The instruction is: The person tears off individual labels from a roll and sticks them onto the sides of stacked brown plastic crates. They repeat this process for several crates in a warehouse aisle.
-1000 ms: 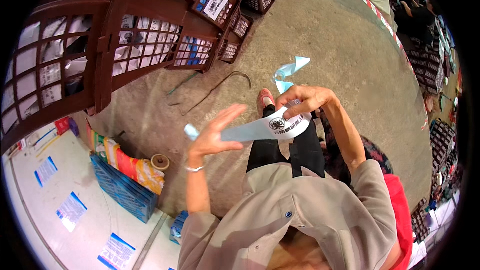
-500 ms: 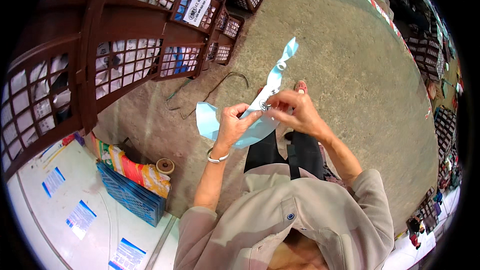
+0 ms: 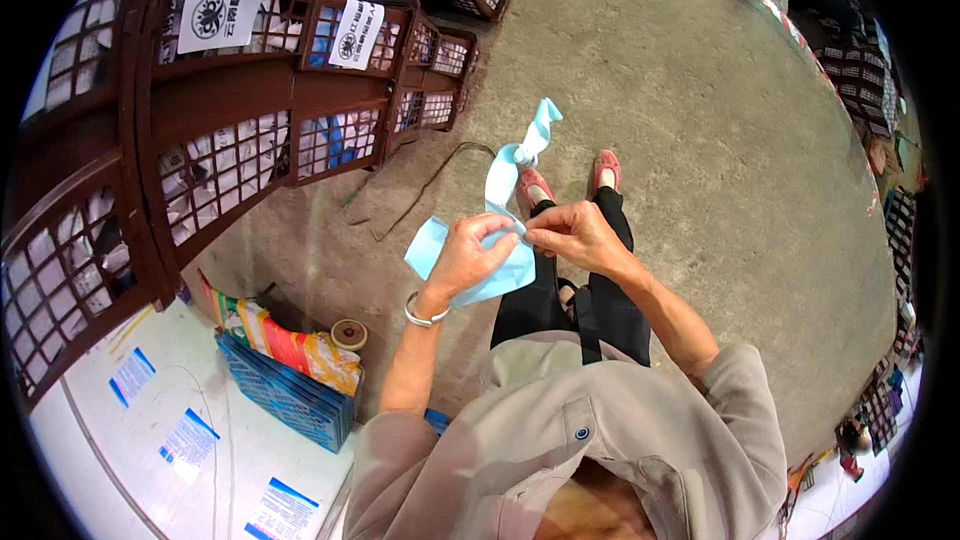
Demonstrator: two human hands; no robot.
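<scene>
Left hand [image 3: 468, 258] covers the middle of the light blue strip [image 3: 497, 180]; fingers' grip on it hidden. Crate [image 3: 215, 175] contents too small to tell. White bench [image 3: 110, 440] cut off by the dark rim

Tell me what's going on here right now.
A person stands on a concrete floor and works a light blue strip of thin material with both bare hands. The left hand holds a wider folded part of it, and the right hand pinches it right beside the left, fingertips meeting. The loose end trails forward past the pink shoes. Dark red lattice crates stand to the left, and a blue basket with colourful packets sits by a white table.
</scene>
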